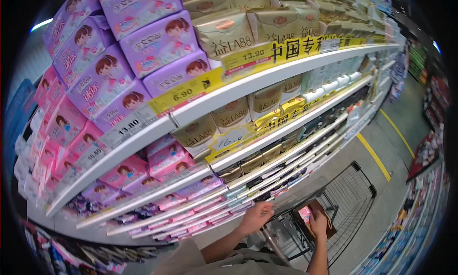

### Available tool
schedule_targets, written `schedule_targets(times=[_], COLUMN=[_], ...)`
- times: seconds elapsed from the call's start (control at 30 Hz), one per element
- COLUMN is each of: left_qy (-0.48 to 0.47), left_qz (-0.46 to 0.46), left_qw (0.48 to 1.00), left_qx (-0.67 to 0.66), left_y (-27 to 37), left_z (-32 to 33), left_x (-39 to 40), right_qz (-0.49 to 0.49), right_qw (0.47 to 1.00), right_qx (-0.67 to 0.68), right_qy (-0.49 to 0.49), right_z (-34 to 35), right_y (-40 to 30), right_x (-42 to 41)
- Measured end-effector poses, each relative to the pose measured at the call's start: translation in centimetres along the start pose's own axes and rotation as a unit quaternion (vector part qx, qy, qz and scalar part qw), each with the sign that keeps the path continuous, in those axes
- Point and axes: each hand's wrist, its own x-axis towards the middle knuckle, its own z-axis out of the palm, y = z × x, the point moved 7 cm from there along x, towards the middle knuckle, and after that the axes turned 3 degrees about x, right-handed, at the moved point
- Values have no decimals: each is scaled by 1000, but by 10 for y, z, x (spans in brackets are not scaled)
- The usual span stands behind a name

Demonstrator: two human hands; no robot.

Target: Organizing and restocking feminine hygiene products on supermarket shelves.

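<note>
My left hand point(256, 217) is held in front of my body with its fingers partly curled. I see nothing in it, and it is just left of the push handle of a shopping cart point(352, 203). My right hand point(317, 223) is at a brown bag point(332, 230) with a yellow strap at the near end of the cart. A pink packet point(305, 214) shows right beside its fingers. Whether those fingers grip the packet or the bag's edge is too small to tell.
A tall shelf point(286, 68) fills the left and middle with purple packs point(159, 42), pink packs point(66, 121) and gold packs point(223, 35). Yellow price strips line its edges. More stocked shelves point(397, 235) stand on the right. The grey floor point(384, 139) has yellow lines.
</note>
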Motion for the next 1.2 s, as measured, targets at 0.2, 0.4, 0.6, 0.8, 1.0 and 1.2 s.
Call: schedule_targets(times=[0.2, 0.4, 0.6, 0.8, 1.0, 1.2], left_qy=[296, 422, 352, 310, 352, 360], left_qz=[229, 287, 93, 64, 90, 128], left_qw=[917, 843, 874, 914, 903, 916], left_qx=[139, 174, 321, 252, 228, 123], left_y=[127, 203, 213, 200, 192, 207], left_z=[-157, -249, -270, -276, -284, -279], left_x=[-35, -38, -21, -9, -3, -18], right_qz=[-239, -428, -379, -375, -418, -475], right_qw=[968, 875, 888, 880, 867, 834], right_qx=[68, 90, -44, -61, -38, 37], right_qy=[44, 209, 257, 285, 267, 278], right_z=[-15, -50, -39, -27, -26, -39], right_y=[-275, -444, -484, -490, -490, -494], right_x=[15, 11, 14, 20, 22, 10])
